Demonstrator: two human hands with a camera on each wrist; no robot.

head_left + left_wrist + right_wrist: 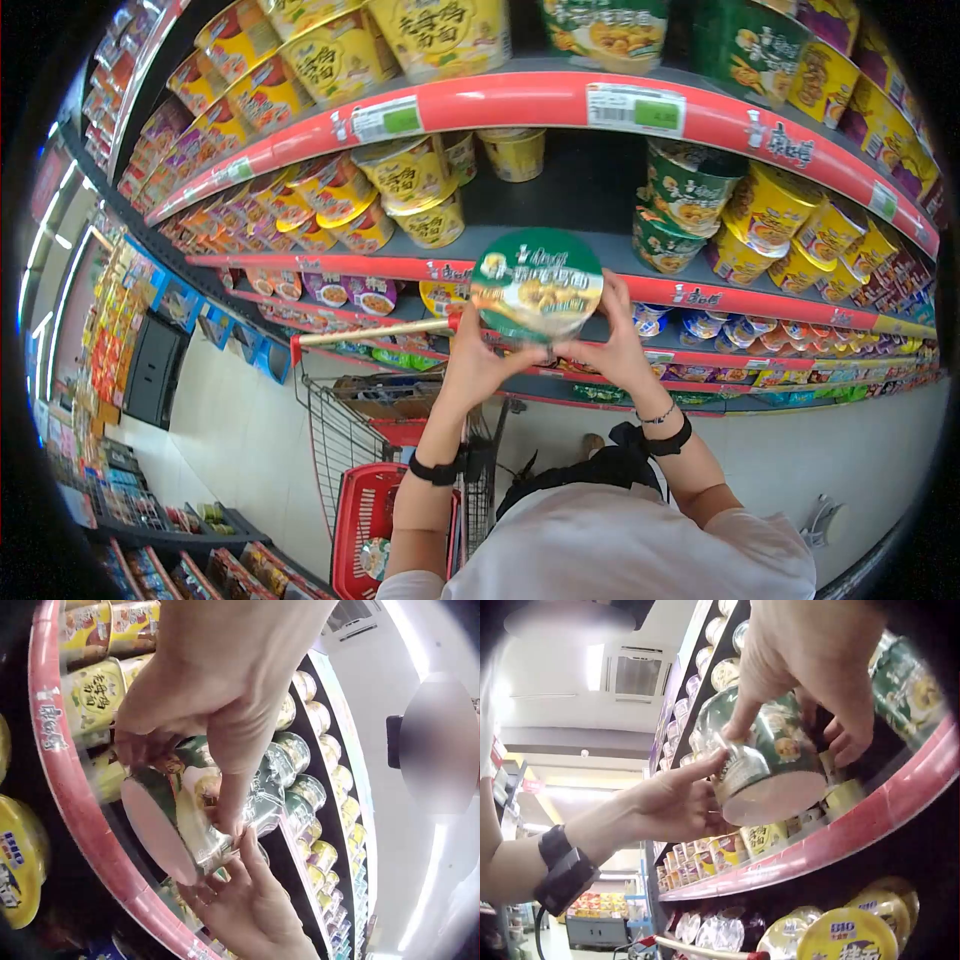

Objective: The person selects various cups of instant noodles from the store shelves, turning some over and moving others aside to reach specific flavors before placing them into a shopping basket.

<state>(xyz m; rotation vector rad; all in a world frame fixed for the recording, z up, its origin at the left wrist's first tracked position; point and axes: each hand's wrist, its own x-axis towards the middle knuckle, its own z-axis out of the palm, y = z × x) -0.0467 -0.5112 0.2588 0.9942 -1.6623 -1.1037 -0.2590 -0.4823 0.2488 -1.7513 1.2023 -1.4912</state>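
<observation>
Both hands grip one green instant noodle cup (537,285) in front of the shelf, its printed lid tilted up toward the head camera. My left hand (478,362) holds the left side and my right hand (612,345) the right, thumbs meeting at the near side. The left wrist view shows the cup's pale base (157,829) and clear wrap around its side. From the right wrist, the fingers of the right hand (810,667) curl over the cup, with the left hand (671,799) at its other side.
Red-edged shelves (560,100) hold rows of yellow noodle cups (425,190) and stacked green cups (685,200). Below left stands a shopping cart (340,410) with a wooden-looking handle bar (380,332) and a red basket (365,500). Pale floor (230,410) stretches left toward other displays.
</observation>
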